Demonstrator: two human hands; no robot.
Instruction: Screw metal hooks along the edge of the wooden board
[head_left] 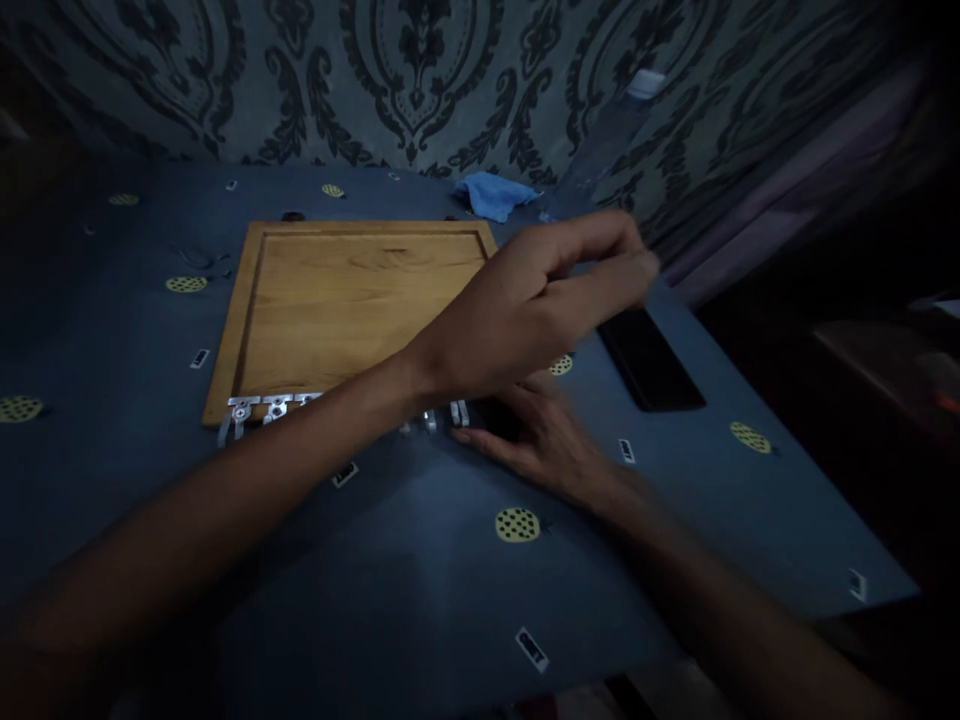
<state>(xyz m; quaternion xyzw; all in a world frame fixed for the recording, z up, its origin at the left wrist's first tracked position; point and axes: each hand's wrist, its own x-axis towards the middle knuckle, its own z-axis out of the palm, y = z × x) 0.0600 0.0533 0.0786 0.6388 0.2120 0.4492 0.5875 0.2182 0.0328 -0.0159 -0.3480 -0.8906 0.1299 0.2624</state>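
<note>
My left hand [540, 300] reaches across from the left, raised over the right side of the wooden board [360, 300]. Its fingers and thumb are pinched together; what they hold, if anything, cannot be made out. Below it, my right hand [551, 440] rests at the board's near right corner, its thumb against a metal hook [460, 412]. Its other fingers are mostly hidden behind my left hand. Several silvery double hooks [277, 408] line the board's near edge, partly covered by my left forearm.
A black phone [651, 360] lies right of the board. Behind it are a crumpled blue cloth [495, 194] and a tilted clear bottle [611, 135] against the patterned wall. Loose metal hooks [199, 260] lie left of the board. The blue tablecloth [420, 600] ends at a slanted right edge.
</note>
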